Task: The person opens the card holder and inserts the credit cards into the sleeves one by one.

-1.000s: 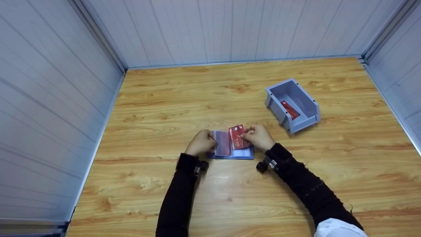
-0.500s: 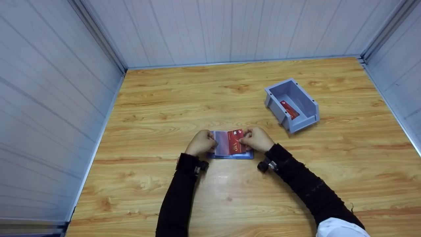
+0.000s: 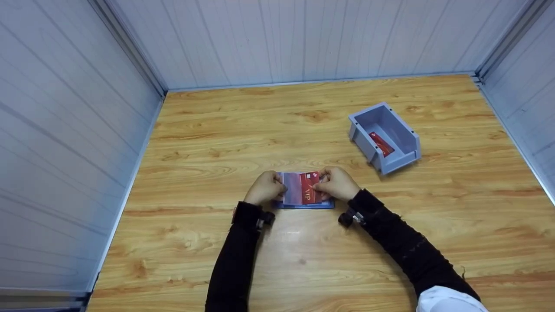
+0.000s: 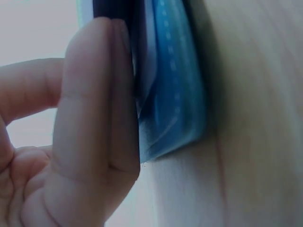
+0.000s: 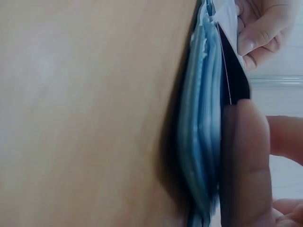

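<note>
A blue card holder [image 3: 303, 206] lies spread on the wooden table with clear plastic sleeves inside. My left hand [image 3: 265, 188] pinches a translucent sleeve [image 3: 292, 189] at its left edge. With thumb and fingers, my right hand [image 3: 339, 185] grips a red VIP card [image 3: 308, 184] by its right side. The card's left edge meets the sleeve's right edge; how far it sits inside I cannot tell. In the right wrist view the card [image 5: 235, 78] appears dark and edge-on, angled above the stacked sleeves. The left wrist view shows the holder's stitched blue corner [image 4: 177, 104] beside my fingers.
A grey plastic bin [image 3: 364, 139] stands at the back right, with another red card [image 3: 381, 144] lying inside it. Light panel walls [image 3: 277, 41] border the table [image 3: 217, 143] at the back and both sides.
My right hand has brought the red card slightly down and turned it more upright, its left edge now lined up against the sleeve. The left hand keeps its place on the sleeve.
</note>
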A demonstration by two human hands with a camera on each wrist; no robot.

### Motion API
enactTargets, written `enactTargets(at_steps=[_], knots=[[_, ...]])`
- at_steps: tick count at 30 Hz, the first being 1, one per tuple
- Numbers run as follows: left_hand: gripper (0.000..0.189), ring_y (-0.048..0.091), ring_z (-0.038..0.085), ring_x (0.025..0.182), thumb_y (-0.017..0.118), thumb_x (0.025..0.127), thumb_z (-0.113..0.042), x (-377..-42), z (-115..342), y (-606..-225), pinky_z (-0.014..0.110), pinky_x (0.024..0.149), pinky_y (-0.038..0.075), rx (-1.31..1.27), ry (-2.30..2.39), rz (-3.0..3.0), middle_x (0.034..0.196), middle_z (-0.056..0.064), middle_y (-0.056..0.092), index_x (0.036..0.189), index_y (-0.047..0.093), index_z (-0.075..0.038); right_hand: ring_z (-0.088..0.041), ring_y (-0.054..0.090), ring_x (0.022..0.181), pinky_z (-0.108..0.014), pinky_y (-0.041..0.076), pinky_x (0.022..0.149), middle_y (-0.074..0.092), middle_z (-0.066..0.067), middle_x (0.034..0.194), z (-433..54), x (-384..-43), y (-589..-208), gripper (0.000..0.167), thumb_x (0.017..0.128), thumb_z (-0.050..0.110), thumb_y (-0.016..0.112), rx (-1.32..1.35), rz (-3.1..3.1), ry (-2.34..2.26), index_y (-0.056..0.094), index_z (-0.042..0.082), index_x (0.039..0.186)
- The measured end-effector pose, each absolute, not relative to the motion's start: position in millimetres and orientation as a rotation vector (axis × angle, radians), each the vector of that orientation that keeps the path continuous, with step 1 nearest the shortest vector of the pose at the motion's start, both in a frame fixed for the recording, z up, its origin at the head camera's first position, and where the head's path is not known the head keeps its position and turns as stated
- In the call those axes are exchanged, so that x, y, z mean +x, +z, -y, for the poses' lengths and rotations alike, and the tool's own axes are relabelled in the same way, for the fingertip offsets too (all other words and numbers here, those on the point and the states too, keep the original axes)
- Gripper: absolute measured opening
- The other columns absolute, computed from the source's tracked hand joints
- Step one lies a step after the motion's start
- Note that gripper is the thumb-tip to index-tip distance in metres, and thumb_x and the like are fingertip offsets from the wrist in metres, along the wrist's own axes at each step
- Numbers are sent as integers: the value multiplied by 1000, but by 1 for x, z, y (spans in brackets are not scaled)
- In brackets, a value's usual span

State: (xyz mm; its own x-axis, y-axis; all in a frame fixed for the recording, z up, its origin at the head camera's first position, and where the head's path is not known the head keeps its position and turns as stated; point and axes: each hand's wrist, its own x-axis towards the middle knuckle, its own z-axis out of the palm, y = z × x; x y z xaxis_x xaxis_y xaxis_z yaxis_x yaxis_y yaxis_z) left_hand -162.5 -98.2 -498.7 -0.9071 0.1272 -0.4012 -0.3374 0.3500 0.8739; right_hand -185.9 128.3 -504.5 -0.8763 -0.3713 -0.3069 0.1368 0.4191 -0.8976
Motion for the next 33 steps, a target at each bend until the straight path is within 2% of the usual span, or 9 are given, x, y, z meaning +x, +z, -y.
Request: enactTargets(at_steps=[17, 25, 33], knots=[[11, 61, 14, 61, 60, 85, 5, -162, 100, -497, 27, 61, 60, -153, 1569, -2230, 77, 4, 58, 90, 52, 0, -6, 59, 46, -20, 52, 46, 61, -1, 65, -122, -185, -501, 38, 85, 8, 70, -261, -2329, -1368, 55, -8, 115], [10, 61, 13, 59, 61, 85, 5, -163, 100, -498, 27, 60, 59, -142, 1556, -2252, 76, 4, 57, 90, 53, 0, -6, 58, 45, -20, 49, 45, 63, 0, 63, -121, -187, -500, 47, 83, 14, 73, -318, -2424, -1240, 54, -6, 122], [10, 62, 14, 61, 61, 86, 3, -162, 100, -498, 28, 62, 60, -142, 1550, -2261, 78, 4, 57, 91, 53, 0, -5, 57, 46, -19, 48, 45, 62, -1, 65, -119, -188, -498, 46, 83, 12, 73, -347, -2454, -1212, 55, -8, 121]])
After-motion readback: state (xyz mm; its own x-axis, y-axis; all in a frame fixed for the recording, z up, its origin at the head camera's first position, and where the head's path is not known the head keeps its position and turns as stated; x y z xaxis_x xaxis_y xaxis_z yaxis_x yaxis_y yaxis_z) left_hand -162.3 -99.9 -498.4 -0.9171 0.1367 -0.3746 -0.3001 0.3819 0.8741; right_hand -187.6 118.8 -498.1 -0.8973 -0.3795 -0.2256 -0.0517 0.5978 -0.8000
